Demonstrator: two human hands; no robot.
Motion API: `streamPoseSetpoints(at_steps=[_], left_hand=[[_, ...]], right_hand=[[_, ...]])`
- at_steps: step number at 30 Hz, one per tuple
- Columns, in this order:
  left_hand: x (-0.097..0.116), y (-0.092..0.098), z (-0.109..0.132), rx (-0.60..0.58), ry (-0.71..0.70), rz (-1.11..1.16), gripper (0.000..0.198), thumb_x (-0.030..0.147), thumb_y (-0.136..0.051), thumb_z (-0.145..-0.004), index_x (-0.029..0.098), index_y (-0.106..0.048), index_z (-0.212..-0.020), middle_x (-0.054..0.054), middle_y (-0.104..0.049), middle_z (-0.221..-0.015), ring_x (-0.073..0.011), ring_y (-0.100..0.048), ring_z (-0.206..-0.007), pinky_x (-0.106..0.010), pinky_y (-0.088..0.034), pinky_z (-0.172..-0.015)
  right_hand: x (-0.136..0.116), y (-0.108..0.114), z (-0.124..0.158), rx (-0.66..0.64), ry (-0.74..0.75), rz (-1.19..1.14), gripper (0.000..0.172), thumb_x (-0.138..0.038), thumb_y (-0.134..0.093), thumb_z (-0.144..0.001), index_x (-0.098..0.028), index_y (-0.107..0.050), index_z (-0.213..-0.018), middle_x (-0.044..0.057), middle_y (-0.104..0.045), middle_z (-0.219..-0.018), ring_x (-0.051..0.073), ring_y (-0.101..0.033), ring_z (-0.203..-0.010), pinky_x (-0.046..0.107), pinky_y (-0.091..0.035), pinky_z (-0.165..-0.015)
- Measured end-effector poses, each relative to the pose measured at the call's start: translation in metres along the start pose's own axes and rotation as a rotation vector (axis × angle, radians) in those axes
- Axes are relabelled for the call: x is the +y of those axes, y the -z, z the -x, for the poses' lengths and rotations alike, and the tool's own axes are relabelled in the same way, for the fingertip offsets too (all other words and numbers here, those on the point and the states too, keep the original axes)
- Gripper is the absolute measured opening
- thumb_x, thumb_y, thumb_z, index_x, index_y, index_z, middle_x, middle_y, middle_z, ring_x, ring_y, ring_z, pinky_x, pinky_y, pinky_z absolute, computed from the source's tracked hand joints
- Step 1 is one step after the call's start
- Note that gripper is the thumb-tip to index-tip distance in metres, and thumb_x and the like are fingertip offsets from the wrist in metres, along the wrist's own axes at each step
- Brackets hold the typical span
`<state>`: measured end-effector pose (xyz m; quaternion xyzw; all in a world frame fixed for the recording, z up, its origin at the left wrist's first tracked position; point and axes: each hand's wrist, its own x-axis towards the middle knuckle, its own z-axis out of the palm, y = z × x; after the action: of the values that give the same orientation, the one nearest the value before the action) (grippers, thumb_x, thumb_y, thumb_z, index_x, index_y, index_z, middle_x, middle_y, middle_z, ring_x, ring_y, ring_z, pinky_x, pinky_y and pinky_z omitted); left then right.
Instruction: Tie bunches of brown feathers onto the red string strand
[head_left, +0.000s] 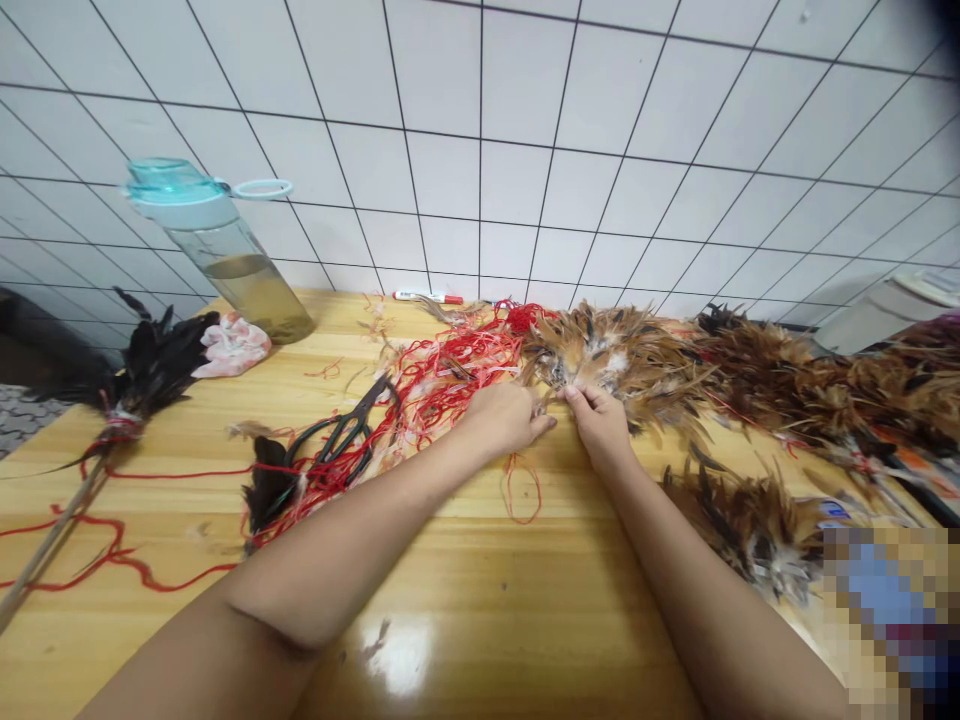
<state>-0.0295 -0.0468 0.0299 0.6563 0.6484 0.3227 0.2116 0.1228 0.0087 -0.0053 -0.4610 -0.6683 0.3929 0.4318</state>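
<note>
The table [450, 620] fills most of what I see, and the long heap of brown feathers [787, 385] takes up its right side. Left of that heap, at the far middle of the table, sits the feather bunch [592, 345] being worked on, its pale base toward the person. Both hands are at that near edge: the right hand [600, 420] has thumb and forefinger closed on the base, while the left hand [510, 415] is curled, thumb out; I cannot tell if it grips anything. I'd judge this to be fine finger work at the base, calling for a firm pinch and free room for the left fingers.

That room is tight: a tangle of red string [450, 375] lies just beyond and beside the left hand and could snag. At far left are black feathers [165, 355] on a stick, and a tilted-looking bottle [255, 290] stands near the wall. A smaller brown bunch [757, 520] lies beyond the right forearm. Scissors [345, 435] lie partly among the string, then come a crumpled bag [234, 345], 1 marker [427, 297], and 1 thin red loop [539, 495] near the left hand.
</note>
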Motion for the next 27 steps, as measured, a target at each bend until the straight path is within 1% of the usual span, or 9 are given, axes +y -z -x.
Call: streamPoseSetpoints(at_steps=[4, 8, 10, 13, 16, 19, 21, 24, 27], left_hand=[[-0.005, -0.003, -0.003, 0.019, 0.027, 0.050, 0.021, 0.021, -0.069, -0.063, 0.019, -0.053, -0.050, -0.002, -0.048, -0.053, -0.0165, -0.049, -0.059, -0.026, -0.035, -0.060], [-0.010, -0.003, -0.011, -0.008, 0.061, 0.122, 0.010, 0.020, -0.062, -0.069, 0.018, -0.055, -0.062, 0.000, -0.056, -0.060, -0.0123, -0.048, -0.057, -0.023, -0.035, -0.057], [-0.011, -0.004, -0.014, 0.005, 0.098, 0.239, 0.007, 0.021, -0.060, -0.070, 0.017, -0.055, -0.069, 0.002, -0.056, -0.061, -0.0103, -0.048, -0.056, -0.021, -0.035, -0.055], [-0.010, -0.008, -0.015, 0.016, 0.151, 0.481, 0.008, 0.019, -0.060, -0.071, 0.016, -0.052, -0.074, 0.003, -0.055, -0.060, -0.0076, -0.049, -0.054, -0.018, -0.035, -0.053], [-0.009, -0.009, -0.016, -0.026, 0.177, 0.731, 0.011, 0.016, -0.058, -0.072, 0.016, -0.048, -0.077, 0.004, -0.054, -0.059, -0.0062, -0.048, -0.050, -0.017, -0.035, -0.050], [-0.008, -0.007, -0.017, -0.053, 0.190, 0.881, 0.013, 0.013, -0.057, -0.073, 0.015, -0.046, -0.080, 0.004, -0.054, -0.060, -0.0056, -0.049, -0.050, -0.017, -0.038, -0.050], [-0.008, -0.006, -0.017, -0.052, 0.192, 0.906, 0.012, 0.011, -0.056, -0.074, 0.014, -0.048, -0.082, 0.003, -0.055, -0.061, -0.0059, -0.051, -0.052, -0.017, -0.040, -0.051], [-0.009, -0.007, -0.018, -0.062, 0.184, 0.852, 0.008, 0.014, -0.057, -0.075, 0.013, -0.050, -0.079, 0.001, -0.057, -0.063, -0.0064, -0.052, -0.055, -0.018, -0.041, -0.053], [-0.011, -0.008, -0.017, -0.043, 0.154, 0.800, 0.010, 0.017, -0.060, -0.073, 0.013, -0.052, -0.076, 0.001, -0.057, -0.063, -0.0061, -0.052, -0.055, -0.017, -0.040, -0.053]], right_hand=[[0.000, -0.001, 0.001, -0.006, 0.023, 0.022, 0.031, -0.044, -0.054, -0.077, -0.017, -0.068, -0.073, 0.001, -0.062, -0.064, 0.016, -0.053, -0.065, 0.027, -0.040, -0.064], [0.001, 0.000, 0.001, -0.008, 0.024, 0.034, 0.030, -0.043, -0.055, -0.078, -0.017, -0.068, -0.073, 0.000, -0.058, -0.059, 0.016, -0.052, -0.064, 0.027, -0.039, -0.061], [0.002, 0.000, 0.001, -0.006, 0.020, 0.046, 0.030, -0.043, -0.055, -0.078, -0.017, -0.069, -0.074, 0.000, -0.058, -0.061, 0.016, -0.052, -0.063, 0.027, -0.038, -0.062], [0.003, 0.000, 0.001, -0.001, 0.019, 0.059, 0.030, -0.043, -0.055, -0.077, -0.017, -0.069, -0.073, 0.001, -0.061, -0.064, 0.016, -0.052, -0.064, 0.027, -0.039, -0.064], [0.001, -0.001, 0.002, -0.011, 0.021, 0.056, 0.031, -0.044, -0.055, -0.077, -0.017, -0.069, -0.072, 0.001, -0.062, -0.064, 0.016, -0.053, -0.064, 0.027, -0.039, -0.064], [-0.003, -0.003, 0.003, -0.034, 0.023, 0.043, 0.029, -0.043, -0.056, -0.076, -0.017, -0.069, -0.071, 0.001, -0.064, -0.065, 0.017, -0.055, -0.066, 0.028, -0.040, -0.064], [-0.006, -0.003, 0.004, -0.048, 0.029, 0.035, 0.027, -0.041, -0.056, -0.075, -0.017, -0.068, -0.070, 0.002, -0.066, -0.067, 0.018, -0.056, -0.067, 0.028, -0.041, -0.065], [-0.007, -0.004, 0.005, -0.053, 0.045, 0.036, 0.026, -0.040, -0.056, -0.075, -0.018, -0.068, -0.070, 0.002, -0.066, -0.068, 0.018, -0.056, -0.067, 0.029, -0.042, -0.066], [-0.005, -0.004, 0.005, -0.040, 0.049, 0.067, 0.028, -0.042, -0.055, -0.076, -0.017, -0.068, -0.070, 0.002, -0.065, -0.066, 0.017, -0.054, -0.065, 0.028, -0.041, -0.065]])
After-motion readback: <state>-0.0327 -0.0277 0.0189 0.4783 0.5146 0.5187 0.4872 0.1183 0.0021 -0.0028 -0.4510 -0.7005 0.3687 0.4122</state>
